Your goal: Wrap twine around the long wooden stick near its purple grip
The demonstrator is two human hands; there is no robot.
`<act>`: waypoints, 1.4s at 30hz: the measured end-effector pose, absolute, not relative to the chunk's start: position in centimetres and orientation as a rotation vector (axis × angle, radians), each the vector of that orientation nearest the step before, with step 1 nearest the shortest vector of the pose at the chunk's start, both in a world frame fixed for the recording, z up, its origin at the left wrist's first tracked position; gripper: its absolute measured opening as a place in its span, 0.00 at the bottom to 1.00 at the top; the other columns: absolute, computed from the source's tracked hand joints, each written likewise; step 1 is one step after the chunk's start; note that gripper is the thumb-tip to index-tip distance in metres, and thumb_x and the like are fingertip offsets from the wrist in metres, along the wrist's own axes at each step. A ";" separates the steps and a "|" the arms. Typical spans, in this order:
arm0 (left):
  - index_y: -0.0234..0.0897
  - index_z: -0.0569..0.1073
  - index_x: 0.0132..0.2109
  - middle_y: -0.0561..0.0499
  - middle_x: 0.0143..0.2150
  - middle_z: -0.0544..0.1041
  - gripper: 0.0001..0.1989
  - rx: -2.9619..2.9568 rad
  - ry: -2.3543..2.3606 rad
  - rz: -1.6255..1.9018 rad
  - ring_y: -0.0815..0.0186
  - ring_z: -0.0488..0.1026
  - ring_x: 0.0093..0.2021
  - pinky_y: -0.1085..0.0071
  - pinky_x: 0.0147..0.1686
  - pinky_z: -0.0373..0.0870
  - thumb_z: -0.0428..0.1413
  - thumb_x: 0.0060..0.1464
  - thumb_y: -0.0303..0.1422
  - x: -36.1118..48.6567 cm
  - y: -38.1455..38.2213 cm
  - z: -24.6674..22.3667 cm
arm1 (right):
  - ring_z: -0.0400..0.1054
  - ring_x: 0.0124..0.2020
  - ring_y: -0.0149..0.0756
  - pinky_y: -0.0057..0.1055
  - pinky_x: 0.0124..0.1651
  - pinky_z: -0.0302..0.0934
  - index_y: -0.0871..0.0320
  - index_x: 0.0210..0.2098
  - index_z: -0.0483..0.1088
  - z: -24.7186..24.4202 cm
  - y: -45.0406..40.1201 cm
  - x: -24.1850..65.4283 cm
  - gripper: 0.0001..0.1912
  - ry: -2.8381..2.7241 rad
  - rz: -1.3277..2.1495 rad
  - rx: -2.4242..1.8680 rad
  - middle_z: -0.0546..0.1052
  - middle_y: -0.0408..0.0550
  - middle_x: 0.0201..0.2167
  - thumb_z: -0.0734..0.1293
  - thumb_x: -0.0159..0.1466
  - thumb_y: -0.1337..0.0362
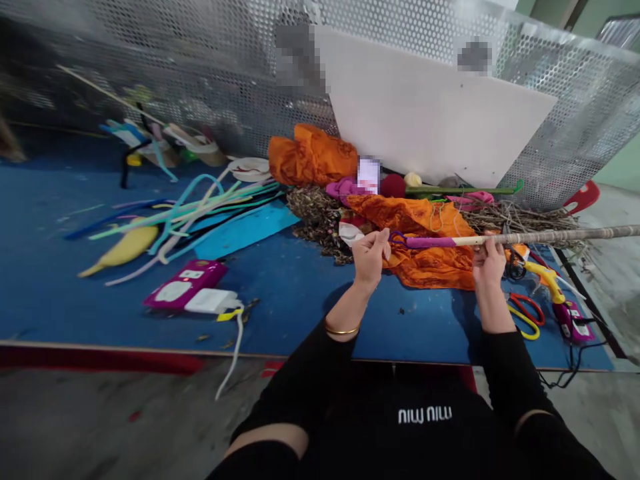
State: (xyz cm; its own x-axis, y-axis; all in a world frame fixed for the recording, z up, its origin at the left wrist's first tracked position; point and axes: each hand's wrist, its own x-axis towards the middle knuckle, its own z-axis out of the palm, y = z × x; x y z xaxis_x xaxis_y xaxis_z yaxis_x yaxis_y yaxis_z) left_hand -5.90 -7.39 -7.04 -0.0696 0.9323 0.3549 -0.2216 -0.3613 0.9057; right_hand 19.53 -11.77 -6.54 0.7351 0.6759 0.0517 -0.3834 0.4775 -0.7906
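My right hand (489, 263) is closed around a long thin stick (570, 235), which lies level above the table and runs out of view to the right. Near its left end the stick has a purple wrapping (431, 243). A dark purple strand (398, 238) loops from that end to my left hand (369, 259), whose fingers are pinched on it; whether it is yarn or wire I cannot tell. Beneath the stick spreads crumpled orange cloth (425, 273), with a white piece (350, 233) beside my left fingers.
On the blue table (295, 300) lie pipe cleaners (200, 200), a yellow gourd-shaped object (125, 248), a purple-and-white device (185, 287), scissors (527, 317) and a yellow-handled glue gun (547, 277). Dried plant matter (317, 220) and twigs (520, 220) sit before a white board (430, 107).
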 end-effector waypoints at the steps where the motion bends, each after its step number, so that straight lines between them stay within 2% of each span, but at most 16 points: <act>1: 0.40 0.62 0.17 0.54 0.15 0.64 0.36 1.325 0.906 1.594 0.72 0.59 0.18 0.70 0.23 0.58 0.60 0.56 0.63 -5.9 -7.4 -7.3 | 0.51 0.16 0.19 0.20 0.24 0.58 0.58 0.35 0.75 -6.5 -11.8 19.6 0.14 -0.379 0.676 -0.849 0.61 0.28 0.16 0.80 0.56 0.60; 6: 0.40 0.66 0.22 0.52 0.21 0.69 0.31 1.463 1.147 1.682 0.68 0.67 0.24 0.71 0.30 0.65 0.48 0.68 0.55 -5.7 -7.6 -8.0 | 0.43 0.16 0.18 0.20 0.27 0.61 0.58 0.33 0.74 -6.0 -12.1 20.1 0.11 -0.371 0.706 -0.819 0.55 0.26 0.14 0.77 0.61 0.60; 8: 0.39 0.71 0.30 0.51 0.27 0.75 0.22 1.498 1.278 1.721 0.67 0.71 0.28 0.71 0.34 0.69 0.53 0.67 0.50 -5.6 -7.4 -8.5 | 0.41 0.16 0.17 0.19 0.28 0.61 0.58 0.33 0.74 -5.9 -12.2 20.1 0.11 -0.379 0.714 -0.804 0.54 0.26 0.14 0.77 0.62 0.60; 10: 0.38 0.75 0.40 0.47 0.38 0.80 0.15 1.587 1.412 1.742 0.63 0.76 0.37 0.69 0.41 0.73 0.59 0.62 0.46 -5.5 -7.1 -9.0 | 0.42 0.16 0.18 0.19 0.28 0.60 0.58 0.34 0.74 -5.8 -12.3 20.2 0.10 -0.394 0.722 -0.798 0.54 0.26 0.14 0.77 0.62 0.60; 12: 0.36 0.77 0.47 0.42 0.48 0.81 0.16 1.696 1.482 1.731 0.59 0.78 0.48 0.64 0.52 0.74 0.62 0.59 0.43 -5.5 -6.7 -9.4 | 0.43 0.16 0.18 0.19 0.27 0.59 0.58 0.35 0.74 -5.8 -12.3 20.2 0.10 -0.409 0.724 -0.803 0.56 0.27 0.15 0.77 0.62 0.60; 14: 0.36 0.77 0.50 0.40 0.52 0.81 0.16 1.686 1.461 1.670 0.56 0.77 0.53 0.60 0.58 0.73 0.64 0.58 0.40 -5.4 -6.3 -9.8 | 0.44 0.17 0.19 0.20 0.27 0.59 0.57 0.36 0.75 -5.8 -12.4 20.2 0.09 -0.421 0.711 -0.807 0.59 0.28 0.17 0.76 0.63 0.60; 16: 0.35 0.77 0.50 0.42 0.49 0.82 0.16 1.478 1.333 1.564 0.59 0.79 0.50 0.62 0.56 0.74 0.65 0.57 0.37 -5.1 -6.0 -10.0 | 0.43 0.17 0.20 0.22 0.27 0.60 0.57 0.36 0.75 -5.8 -12.5 20.2 0.07 -0.432 0.692 -0.811 0.58 0.28 0.17 0.75 0.64 0.61; 19: 0.34 0.76 0.48 0.48 0.39 0.81 0.14 1.166 1.113 1.412 0.65 0.79 0.35 0.70 0.40 0.77 0.64 0.57 0.36 -4.7 -5.7 -10.3 | 0.41 0.17 0.20 0.23 0.28 0.60 0.57 0.36 0.76 -5.7 -12.5 20.1 0.06 -0.444 0.694 -0.802 0.56 0.29 0.17 0.74 0.65 0.61; 21: 0.34 0.75 0.46 0.52 0.32 0.78 0.13 1.123 1.073 1.366 0.68 0.75 0.26 0.73 0.28 0.72 0.63 0.57 0.36 -4.5 -5.8 -10.3 | 0.42 0.17 0.20 0.22 0.28 0.59 0.57 0.36 0.76 -5.8 -12.5 20.1 0.07 -0.435 0.716 -0.781 0.57 0.29 0.17 0.75 0.64 0.62; 23: 0.34 0.75 0.45 0.54 0.29 0.77 0.11 1.136 1.083 1.374 0.69 0.73 0.23 0.75 0.24 0.68 0.62 0.56 0.34 -4.4 -5.9 -10.3 | 0.43 0.17 0.19 0.21 0.28 0.59 0.58 0.36 0.76 -5.9 -12.5 20.3 0.07 -0.428 0.730 -0.767 0.58 0.29 0.17 0.76 0.63 0.62; 27: 0.35 0.76 0.43 0.55 0.27 0.77 0.07 1.187 1.109 1.408 0.70 0.73 0.24 0.75 0.29 0.70 0.61 0.56 0.30 -4.6 -5.9 -10.2 | 0.42 0.16 0.18 0.19 0.25 0.59 0.58 0.35 0.74 -6.1 -12.3 20.6 0.11 -0.422 0.730 -0.786 0.56 0.27 0.16 0.77 0.63 0.60; 31: 0.35 0.76 0.40 0.55 0.27 0.77 0.06 1.217 1.127 1.387 0.70 0.73 0.23 0.75 0.27 0.68 0.62 0.55 0.31 -4.7 -5.8 -10.3 | 0.42 0.15 0.18 0.19 0.25 0.61 0.59 0.34 0.75 -6.1 -12.2 20.6 0.11 -0.407 0.734 -0.787 0.56 0.27 0.15 0.77 0.62 0.60; 36: 0.35 0.77 0.42 0.55 0.27 0.77 0.07 1.243 1.135 1.372 0.70 0.72 0.22 0.75 0.27 0.68 0.61 0.57 0.32 -4.8 -5.7 -10.6 | 0.43 0.16 0.18 0.19 0.26 0.62 0.59 0.34 0.75 -6.1 -12.3 20.4 0.11 -0.414 0.725 -0.792 0.57 0.27 0.15 0.78 0.61 0.61; 39: 0.35 0.78 0.44 0.52 0.32 0.80 0.08 1.276 1.180 1.401 0.69 0.74 0.25 0.74 0.29 0.71 0.62 0.58 0.33 -4.7 -5.6 -10.9 | 0.44 0.16 0.18 0.20 0.26 0.62 0.59 0.35 0.75 -6.2 -12.3 20.4 0.11 -0.409 0.722 -0.801 0.58 0.28 0.16 0.78 0.62 0.60; 42: 0.35 0.78 0.48 0.47 0.40 0.82 0.12 1.306 1.239 1.449 0.65 0.79 0.34 0.70 0.39 0.76 0.62 0.59 0.35 -4.7 -5.5 -11.2 | 0.43 0.16 0.17 0.19 0.27 0.62 0.59 0.35 0.75 -6.3 -12.2 20.4 0.11 -0.403 0.734 -0.805 0.57 0.27 0.16 0.78 0.62 0.60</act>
State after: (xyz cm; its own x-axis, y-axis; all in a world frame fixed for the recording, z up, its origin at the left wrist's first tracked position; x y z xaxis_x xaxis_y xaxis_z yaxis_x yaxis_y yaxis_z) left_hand -4.70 -5.52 -11.15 -0.1397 0.9703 0.1974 0.0442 -0.1931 0.9802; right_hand 20.38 -12.19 -6.26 0.6867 0.7249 0.0548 -0.4353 0.4704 -0.7676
